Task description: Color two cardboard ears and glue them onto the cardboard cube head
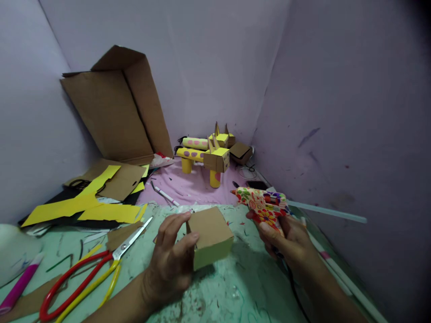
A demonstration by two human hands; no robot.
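Note:
My left hand (173, 253) grips a small cardboard box (210, 229) by its left side, thumb and fingers closed on its edge. The box has a plain brown top and a pale green front face. In my right hand (286, 237) is a flower-patterned hot glue gun (262, 204), its nozzle pointing left above the table. A long translucent glue stick (330, 211) sticks out of the gun's back, and a dark cord (294, 291) runs down from its handle. The gun's tip is apart from the box.
Red-handled scissors (76, 278) lie at the left beside yellow paper pieces (77, 206) and a magenta marker (20, 287). Giraffe-like yellow paper-tube animals (215, 161) stand on pink cloth (164, 179). A large open cardboard box (107, 116) leans at the back left. Walls close in the right and back.

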